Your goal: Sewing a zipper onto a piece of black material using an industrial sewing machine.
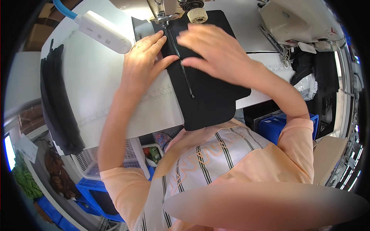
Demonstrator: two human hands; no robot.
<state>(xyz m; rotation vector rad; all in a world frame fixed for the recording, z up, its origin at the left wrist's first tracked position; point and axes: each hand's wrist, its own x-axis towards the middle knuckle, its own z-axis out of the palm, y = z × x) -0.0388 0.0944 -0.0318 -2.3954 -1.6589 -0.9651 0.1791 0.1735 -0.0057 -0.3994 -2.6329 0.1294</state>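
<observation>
A black fabric piece point(214, 102) lies on the sewing table, its near edge hanging down against my body. A zipper with metal teeth point(184, 73) runs lengthwise along it, its far end close to the sewing machine's presser foot point(165, 20). My left hand point(142, 57) rests flat at the fabric's left edge, fingers stretched toward the foot and thumb reaching to the zipper. To the right of the zipper, my right hand point(216, 50) is over the fabric, slightly blurred, thumb apart from the extended fingers. Neither hand grips anything that I can see.
A white device point(104, 32) on a blue cable extends over the table's left side. Black fabric strips point(59, 100) drape over the left edge. Tweezers point(271, 38) lie at the back right. Below the table are a white basket point(90, 163) and a blue crate point(269, 129).
</observation>
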